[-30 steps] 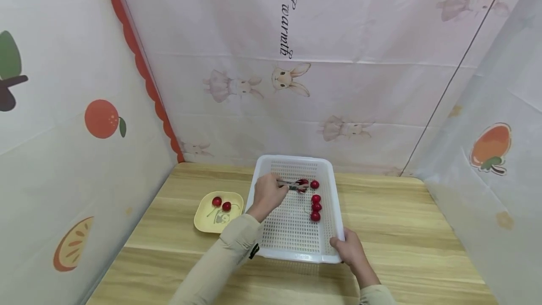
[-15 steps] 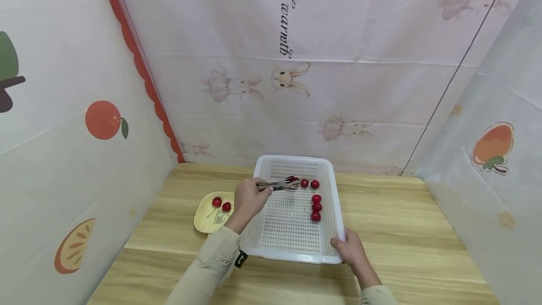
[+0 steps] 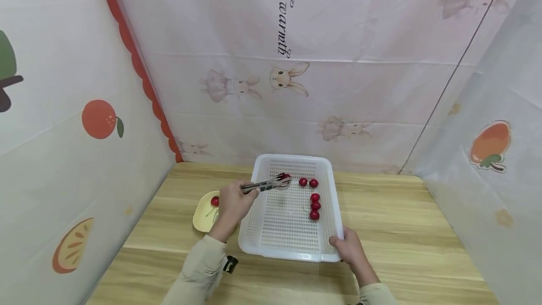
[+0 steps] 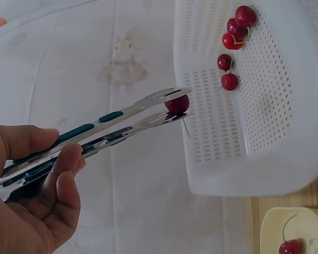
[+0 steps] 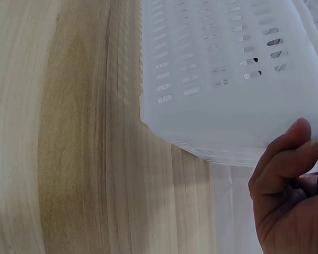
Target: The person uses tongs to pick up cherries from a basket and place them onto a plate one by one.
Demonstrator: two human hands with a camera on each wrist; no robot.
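Note:
My left hand grips metal tongs with dark green grip pads. A stemmed cherry is pinched between the tong tips, above the white perforated basket in the head view. Inside the basket lie several more cherries, a pair near the back and a short row on the right side. With thumb over the rim, my right hand holds the basket's front right corner; its curled fingers show in the right wrist view. My left hand partly hides the yellow dish.
The dish sits left of the basket, with a cherry visible in it. A wooden table carries everything. Printed cloth walls enclose the back and both sides.
My left hand has moved left with the tongs, carrying a cherry away from the others at the back of the basket. The right hand keeps its hold on the corner.

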